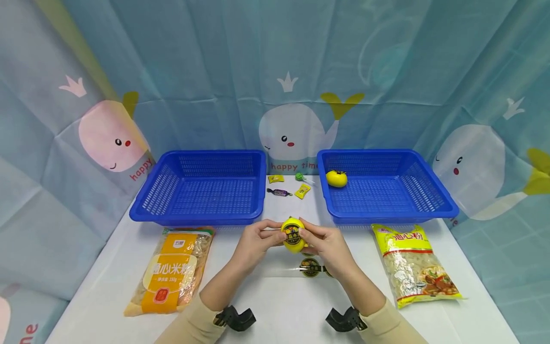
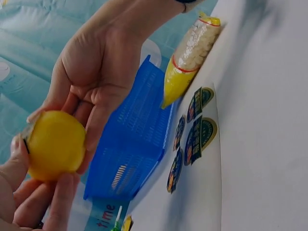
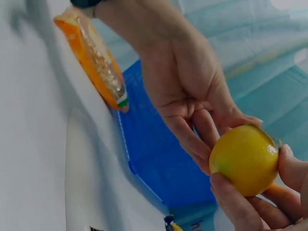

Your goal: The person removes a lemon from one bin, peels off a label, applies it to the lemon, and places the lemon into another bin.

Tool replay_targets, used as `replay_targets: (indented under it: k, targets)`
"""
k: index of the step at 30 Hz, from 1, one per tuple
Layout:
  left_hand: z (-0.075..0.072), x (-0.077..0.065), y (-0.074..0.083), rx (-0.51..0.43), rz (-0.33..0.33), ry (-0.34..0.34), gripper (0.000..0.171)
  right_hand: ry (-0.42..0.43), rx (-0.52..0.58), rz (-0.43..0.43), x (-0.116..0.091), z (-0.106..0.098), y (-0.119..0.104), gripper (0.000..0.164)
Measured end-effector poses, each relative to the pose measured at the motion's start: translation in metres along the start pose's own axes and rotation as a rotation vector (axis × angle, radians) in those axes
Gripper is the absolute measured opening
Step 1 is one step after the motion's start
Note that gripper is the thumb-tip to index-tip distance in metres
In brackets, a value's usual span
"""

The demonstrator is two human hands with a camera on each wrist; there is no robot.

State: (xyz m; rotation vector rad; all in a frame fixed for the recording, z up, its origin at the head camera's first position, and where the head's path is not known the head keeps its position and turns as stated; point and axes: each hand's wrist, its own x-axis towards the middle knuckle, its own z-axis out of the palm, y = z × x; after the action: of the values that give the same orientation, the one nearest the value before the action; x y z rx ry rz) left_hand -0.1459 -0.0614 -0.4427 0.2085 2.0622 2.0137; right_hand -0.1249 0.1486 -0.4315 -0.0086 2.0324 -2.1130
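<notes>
Both hands hold a smooth yellow fruit [image 1: 294, 247] over the middle of the table. A black oval label [image 1: 292, 233] lies on its upper side, and both thumbs press at its edges. My left hand [image 1: 256, 240] grips the left side, and my right hand [image 1: 328, 242] grips the right. In the left wrist view the fruit [image 2: 57, 147] sits between the fingertips of both hands. A bit of clear film [image 3: 275, 140] stands off the fruit near the thumbs in the right wrist view. Below the hands lies a clear sheet [image 1: 275, 271] with several dark round stickers [image 2: 201, 139].
Two blue baskets stand at the back: the left basket [image 1: 197, 221] and the right basket [image 1: 395, 220], which contains a yellow tomato [image 1: 336, 179]. Between them lie wrapped candies [image 1: 279, 192] and a green lollipop [image 1: 299, 177]. Pasta bags flank the hands, an orange bag [image 1: 172, 272] and a yellow bag [image 1: 414, 265].
</notes>
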Motion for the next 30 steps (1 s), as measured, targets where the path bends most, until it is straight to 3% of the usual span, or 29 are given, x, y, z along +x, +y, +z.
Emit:
replay_targets:
  k: [9,16,23,27,30]
  targets:
    - [-0.006,0.001,-0.002,-0.029,0.091,0.005,0.035,-0.017,0.020,-0.023,-0.007,-0.001,-0.010,0.046]
    - [0.002,-0.001,0.002,-0.005,0.148,-0.108,0.039,-0.012,-0.006,-0.020,-0.007,-0.014,-0.018,0.045]
    - [0.017,-0.003,0.010,0.087,0.133,-0.141,0.054,-0.027,-0.047,0.017,-0.009,-0.021,-0.020,0.049]
    - [0.022,-0.003,0.014,0.092,0.126,-0.130,0.050,-0.005,-0.118,-0.057,-0.011,-0.033,-0.023,0.051]
    - [0.024,-0.003,0.015,0.097,0.110,-0.115,0.051,0.052,-0.157,-0.143,-0.012,-0.053,-0.027,0.054]
